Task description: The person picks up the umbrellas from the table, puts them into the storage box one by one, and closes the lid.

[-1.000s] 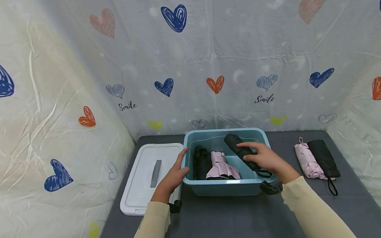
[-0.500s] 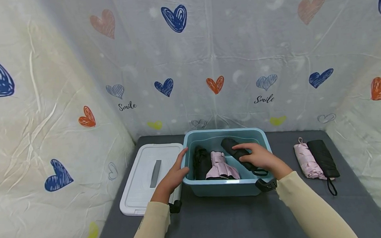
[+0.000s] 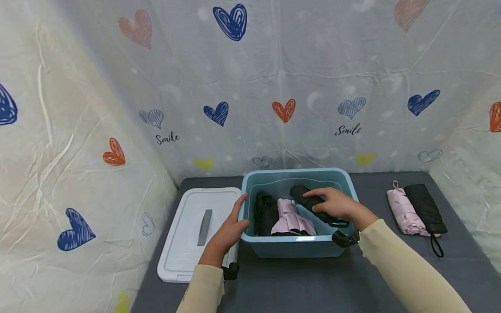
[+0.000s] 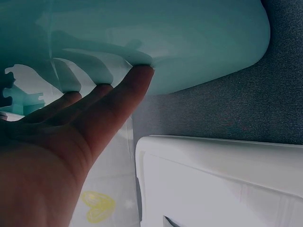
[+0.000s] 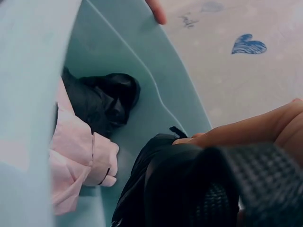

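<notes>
My right hand [image 3: 335, 204] grips a black folding umbrella [image 3: 305, 196] by its upper side, fingers and thumb across it. It lies slanted inside the blue bin [image 3: 298, 249], its wrist strap toward the front right. To its left in the bin are a pink folded umbrella [image 3: 288, 218] and another black umbrella [image 3: 265, 215] by the left wall. In the right wrist view the held umbrella [image 5: 161, 175] fills the lower middle. My left hand [image 3: 229, 231] rests at the bin's left side; in the left wrist view its straight fingers [image 4: 118, 106] touch the outer wall.
A white lid [image 3: 182, 235] with a grey handle lies left of the bin. On the right of the grey table [image 3: 291, 291], a pink umbrella [image 3: 406, 212] and a black umbrella [image 3: 425, 209] lie side by side. A heart-printed curtain [image 3: 246, 81] hangs behind.
My right hand has moved left and slightly lower into the bin with the black umbrella, bringing it nearer the pink one. The left hand has stayed at the bin's side.
</notes>
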`<state>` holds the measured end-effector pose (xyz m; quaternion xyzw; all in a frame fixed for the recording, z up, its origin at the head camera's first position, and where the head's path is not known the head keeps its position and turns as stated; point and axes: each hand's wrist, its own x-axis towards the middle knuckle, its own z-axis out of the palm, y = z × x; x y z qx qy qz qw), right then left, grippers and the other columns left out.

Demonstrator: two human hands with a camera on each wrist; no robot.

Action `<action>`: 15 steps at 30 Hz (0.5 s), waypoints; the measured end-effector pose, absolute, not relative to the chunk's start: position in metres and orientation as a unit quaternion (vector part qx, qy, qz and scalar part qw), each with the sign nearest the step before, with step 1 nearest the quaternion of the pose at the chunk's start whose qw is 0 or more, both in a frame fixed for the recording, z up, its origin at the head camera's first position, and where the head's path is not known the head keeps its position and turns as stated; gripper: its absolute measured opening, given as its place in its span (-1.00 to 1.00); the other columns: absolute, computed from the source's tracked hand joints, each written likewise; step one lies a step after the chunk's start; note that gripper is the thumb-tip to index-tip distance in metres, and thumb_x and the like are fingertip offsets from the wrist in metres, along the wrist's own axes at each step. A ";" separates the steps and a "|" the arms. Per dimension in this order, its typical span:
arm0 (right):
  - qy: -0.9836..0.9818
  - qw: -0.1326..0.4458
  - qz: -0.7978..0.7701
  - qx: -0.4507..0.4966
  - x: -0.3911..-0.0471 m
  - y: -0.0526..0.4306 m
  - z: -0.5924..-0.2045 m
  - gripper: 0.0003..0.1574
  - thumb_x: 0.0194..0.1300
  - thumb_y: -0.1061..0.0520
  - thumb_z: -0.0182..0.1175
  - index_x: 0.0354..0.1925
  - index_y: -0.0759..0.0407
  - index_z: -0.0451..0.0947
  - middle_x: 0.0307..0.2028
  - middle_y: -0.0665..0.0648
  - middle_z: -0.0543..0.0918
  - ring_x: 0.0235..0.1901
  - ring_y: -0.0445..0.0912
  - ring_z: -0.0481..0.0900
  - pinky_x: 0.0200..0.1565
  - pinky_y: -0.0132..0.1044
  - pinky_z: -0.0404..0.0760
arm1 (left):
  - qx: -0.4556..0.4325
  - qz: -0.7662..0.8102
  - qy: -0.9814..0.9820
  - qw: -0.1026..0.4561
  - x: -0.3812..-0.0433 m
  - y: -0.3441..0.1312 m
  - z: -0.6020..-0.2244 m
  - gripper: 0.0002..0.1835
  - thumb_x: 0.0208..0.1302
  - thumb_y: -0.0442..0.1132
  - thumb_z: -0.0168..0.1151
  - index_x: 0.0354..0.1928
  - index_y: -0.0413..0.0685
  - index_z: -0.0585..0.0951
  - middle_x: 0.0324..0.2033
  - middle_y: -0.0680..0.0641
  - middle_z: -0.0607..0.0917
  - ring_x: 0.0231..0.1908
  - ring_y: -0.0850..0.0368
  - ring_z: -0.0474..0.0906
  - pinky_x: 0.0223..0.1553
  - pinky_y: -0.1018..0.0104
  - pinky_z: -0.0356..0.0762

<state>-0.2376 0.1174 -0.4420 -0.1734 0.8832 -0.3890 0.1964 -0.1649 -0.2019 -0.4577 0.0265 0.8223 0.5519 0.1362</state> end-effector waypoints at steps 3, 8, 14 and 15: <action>0.881 0.202 -0.391 -0.173 -0.240 0.117 -0.443 -0.42 0.24 0.21 0.17 0.25 -0.03 0.50 0.31 0.31 0.39 0.09 0.11 0.43 -0.03 -0.06 0.49 | 0.025 0.552 0.823 0.136 -0.165 -0.201 -0.457 -0.16 0.29 -0.33 -0.10 0.54 0.32 -0.14 0.53 -0.14 -0.13 0.37 -0.21 0.05 0.09 -0.18 0.29; 0.878 0.218 -0.391 -0.168 -0.245 0.118 -0.444 -0.43 0.26 0.22 0.15 0.24 -0.01 0.50 0.33 0.29 0.38 0.24 0.17 0.35 0.14 0.11 0.41 | 0.028 0.547 0.825 0.140 -0.166 -0.200 -0.454 -0.16 0.28 -0.33 -0.10 0.54 0.30 -0.14 0.53 -0.15 -0.12 0.36 -0.22 0.06 0.07 -0.16 0.30; 0.872 0.249 -0.387 -0.166 -0.251 0.117 -0.442 -0.42 0.29 0.25 0.12 0.28 0.01 0.47 0.37 0.27 0.33 0.34 0.21 0.26 0.16 0.10 0.40 | 0.019 0.549 0.824 0.135 -0.175 -0.205 -0.475 -0.15 0.28 -0.32 -0.10 0.52 0.41 -0.14 0.53 -0.11 -0.14 0.37 -0.20 0.04 0.06 -0.15 0.29; 0.872 0.254 -0.386 -0.163 -0.251 0.117 -0.443 -0.42 0.29 0.25 0.12 0.27 0.00 0.47 0.38 0.25 0.32 0.35 0.21 0.24 0.17 0.10 0.40 | 0.017 0.550 0.825 0.132 -0.176 -0.206 -0.480 -0.15 0.28 -0.31 -0.10 0.52 0.46 -0.13 0.53 -0.09 -0.13 0.37 -0.19 0.04 0.07 -0.15 0.29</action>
